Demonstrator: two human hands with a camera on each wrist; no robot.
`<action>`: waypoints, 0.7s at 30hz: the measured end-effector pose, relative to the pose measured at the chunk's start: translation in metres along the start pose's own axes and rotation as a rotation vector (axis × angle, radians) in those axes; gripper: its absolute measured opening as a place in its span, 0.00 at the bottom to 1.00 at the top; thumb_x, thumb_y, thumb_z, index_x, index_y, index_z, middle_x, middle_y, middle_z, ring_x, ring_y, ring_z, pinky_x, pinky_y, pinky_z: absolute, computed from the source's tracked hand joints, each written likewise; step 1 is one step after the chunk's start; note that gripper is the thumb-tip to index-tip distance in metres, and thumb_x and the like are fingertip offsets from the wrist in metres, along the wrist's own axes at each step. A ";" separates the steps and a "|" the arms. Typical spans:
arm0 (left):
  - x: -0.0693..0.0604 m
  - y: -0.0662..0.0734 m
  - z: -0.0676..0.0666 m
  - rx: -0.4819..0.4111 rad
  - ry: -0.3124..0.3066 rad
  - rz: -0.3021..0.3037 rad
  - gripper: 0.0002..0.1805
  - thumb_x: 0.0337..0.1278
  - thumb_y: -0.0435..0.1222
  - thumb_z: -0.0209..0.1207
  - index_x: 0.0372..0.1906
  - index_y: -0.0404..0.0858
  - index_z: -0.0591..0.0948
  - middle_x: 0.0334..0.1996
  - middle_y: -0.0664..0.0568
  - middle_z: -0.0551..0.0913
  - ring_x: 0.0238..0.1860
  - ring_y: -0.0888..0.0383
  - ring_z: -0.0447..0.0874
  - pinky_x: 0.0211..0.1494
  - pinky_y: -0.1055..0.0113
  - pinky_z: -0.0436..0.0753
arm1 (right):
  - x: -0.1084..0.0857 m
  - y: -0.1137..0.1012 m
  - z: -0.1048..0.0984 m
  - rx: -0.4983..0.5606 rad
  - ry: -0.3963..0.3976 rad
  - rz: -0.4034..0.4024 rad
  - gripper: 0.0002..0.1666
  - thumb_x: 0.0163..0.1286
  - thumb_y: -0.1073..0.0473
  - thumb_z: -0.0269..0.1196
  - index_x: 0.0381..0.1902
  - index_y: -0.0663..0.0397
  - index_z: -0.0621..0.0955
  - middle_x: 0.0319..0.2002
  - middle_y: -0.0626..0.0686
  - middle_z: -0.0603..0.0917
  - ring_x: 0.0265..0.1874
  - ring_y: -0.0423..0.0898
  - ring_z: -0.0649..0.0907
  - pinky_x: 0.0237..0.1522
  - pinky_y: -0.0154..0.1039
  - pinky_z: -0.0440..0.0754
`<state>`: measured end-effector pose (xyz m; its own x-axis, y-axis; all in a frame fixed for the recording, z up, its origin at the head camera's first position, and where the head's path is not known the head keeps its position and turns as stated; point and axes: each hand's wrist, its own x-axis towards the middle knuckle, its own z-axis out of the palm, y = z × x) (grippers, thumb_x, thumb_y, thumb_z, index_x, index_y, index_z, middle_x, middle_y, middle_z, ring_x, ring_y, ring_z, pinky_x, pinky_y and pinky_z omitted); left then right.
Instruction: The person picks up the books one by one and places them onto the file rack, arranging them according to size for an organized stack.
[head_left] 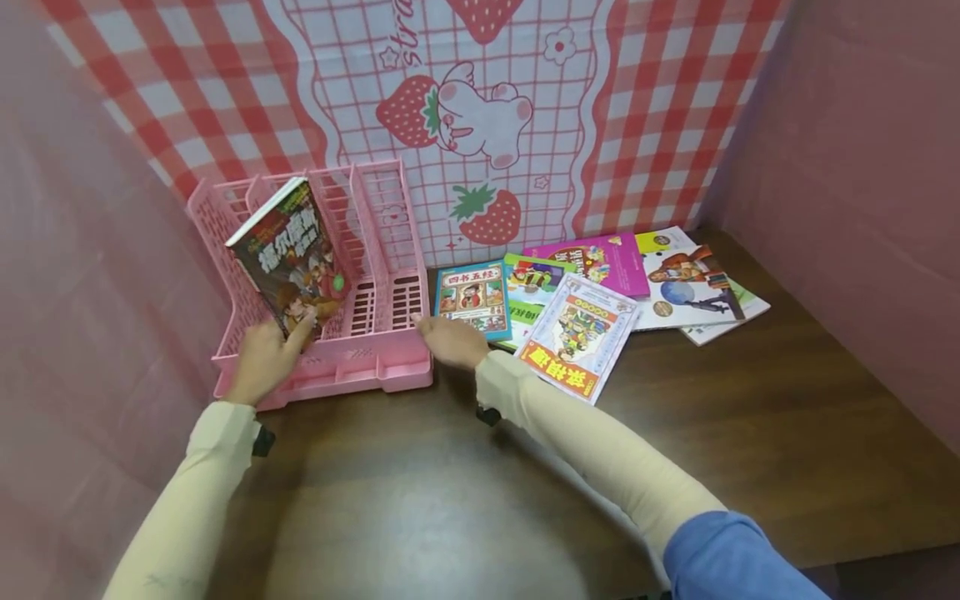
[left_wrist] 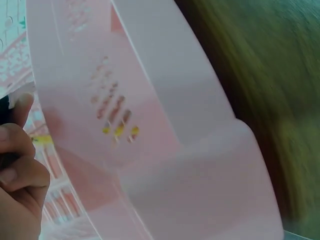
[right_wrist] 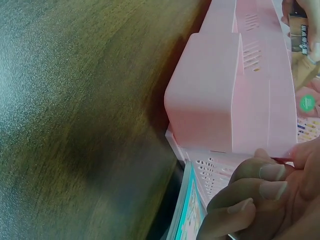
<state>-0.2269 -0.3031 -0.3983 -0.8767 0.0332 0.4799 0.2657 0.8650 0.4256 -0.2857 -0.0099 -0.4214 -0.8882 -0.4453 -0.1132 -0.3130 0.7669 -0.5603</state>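
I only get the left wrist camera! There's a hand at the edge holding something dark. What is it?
Observer: It's a dark-covered comic-style book with pale title characters, tilted in the left hand.
Operator: Cool! Where's the other hand?
Observer: The right hand grips the front right corner of the pink divided rack.
Operator: Are there any more books?
Observer: Yes, a blue-bordered book lies on the wooden table, just right of the rack.
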 end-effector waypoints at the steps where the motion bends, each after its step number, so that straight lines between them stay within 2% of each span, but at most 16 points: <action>1: 0.000 -0.002 -0.001 0.015 0.007 0.004 0.31 0.76 0.49 0.54 0.14 0.38 0.69 0.13 0.46 0.70 0.18 0.42 0.70 0.26 0.43 0.72 | 0.000 0.001 -0.001 0.000 0.002 -0.001 0.45 0.82 0.32 0.24 0.77 0.47 0.69 0.74 0.53 0.72 0.72 0.59 0.70 0.72 0.57 0.66; 5: 0.000 -0.009 -0.005 0.062 0.019 -0.018 0.31 0.78 0.49 0.52 0.14 0.39 0.69 0.13 0.42 0.71 0.20 0.36 0.73 0.29 0.38 0.73 | 0.000 0.002 -0.002 -0.007 -0.013 0.004 0.44 0.81 0.31 0.23 0.77 0.46 0.68 0.75 0.52 0.70 0.73 0.58 0.69 0.72 0.57 0.65; 9: 0.000 -0.013 -0.010 0.105 0.009 -0.083 0.33 0.79 0.52 0.49 0.14 0.39 0.68 0.15 0.35 0.74 0.22 0.31 0.76 0.30 0.36 0.73 | 0.002 0.002 -0.004 -0.006 -0.048 0.000 0.44 0.81 0.31 0.24 0.78 0.46 0.67 0.76 0.51 0.69 0.74 0.58 0.68 0.73 0.56 0.64; 14: 0.001 -0.014 -0.016 0.142 -0.010 -0.166 0.36 0.79 0.56 0.45 0.14 0.36 0.69 0.27 0.22 0.80 0.33 0.22 0.80 0.33 0.32 0.74 | 0.003 0.001 -0.011 0.017 -0.081 -0.007 0.41 0.83 0.34 0.27 0.78 0.47 0.67 0.76 0.54 0.68 0.75 0.58 0.67 0.74 0.56 0.63; 17: 0.002 -0.014 -0.019 0.183 -0.022 -0.180 0.37 0.79 0.57 0.43 0.16 0.35 0.71 0.33 0.20 0.80 0.37 0.21 0.80 0.33 0.31 0.74 | 0.002 -0.001 -0.016 0.019 -0.099 -0.004 0.39 0.84 0.35 0.28 0.78 0.47 0.68 0.76 0.55 0.68 0.74 0.59 0.67 0.74 0.57 0.63; 21: 0.004 -0.015 -0.022 0.221 -0.016 -0.192 0.36 0.80 0.56 0.42 0.18 0.34 0.72 0.33 0.20 0.81 0.36 0.21 0.80 0.32 0.31 0.74 | -0.002 -0.002 -0.018 0.014 -0.120 -0.002 0.40 0.84 0.35 0.27 0.78 0.47 0.66 0.76 0.55 0.67 0.73 0.59 0.69 0.69 0.57 0.69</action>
<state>-0.2252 -0.3273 -0.3862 -0.9091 -0.1351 0.3940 0.0025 0.9442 0.3293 -0.2891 -0.0023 -0.4048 -0.8409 -0.4993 -0.2090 -0.3093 0.7601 -0.5715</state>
